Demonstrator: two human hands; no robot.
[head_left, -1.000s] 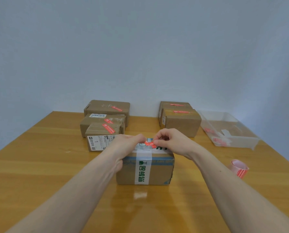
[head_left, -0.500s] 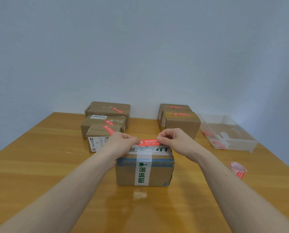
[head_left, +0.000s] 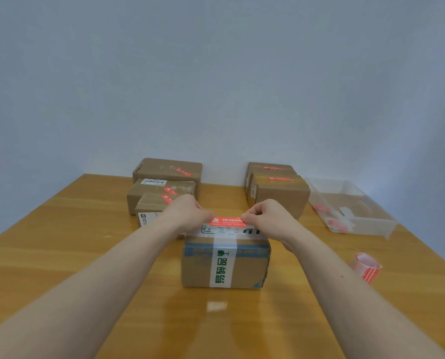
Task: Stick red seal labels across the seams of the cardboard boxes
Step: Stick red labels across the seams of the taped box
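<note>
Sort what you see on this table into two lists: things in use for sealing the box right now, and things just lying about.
In use:
- red seal label, stretched between both hands
- left hand
- right hand
- near box

Lying about:
- label roll
- clear tray
- left boxes, already labelled
- right boxes, already labelled

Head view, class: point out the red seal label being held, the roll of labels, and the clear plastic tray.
red seal label (head_left: 228, 221): head view, middle of its printed face.
roll of labels (head_left: 368, 267): head view, its outer side.
clear plastic tray (head_left: 364, 231): head view, its near wall.
</note>
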